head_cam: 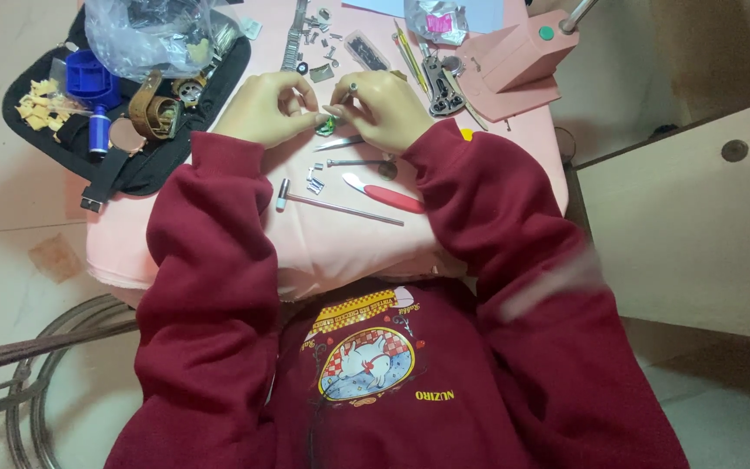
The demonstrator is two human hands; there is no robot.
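My left hand (268, 106) and my right hand (381, 108) meet over a pink-covered table (340, 243). Both pinch a small green part (327, 127) between their fingertips. A ring sits on a finger of my right hand. Just below the hands lie a thin metal tool (340, 143), a small metal hammer (336, 207), a red-handled tool (385, 195) and a few tiny metal pieces (315, 180). My dark red sleeves reach in from both sides.
A black tool tray (128, 169) at the left holds a blue bottle (99, 130), a brown strap (154, 111), a blue block and a clear plastic bag (151, 35). A metal watch band (293, 35), pliers (440, 89) and a pink lamp base (514, 65) lie at the far edge.
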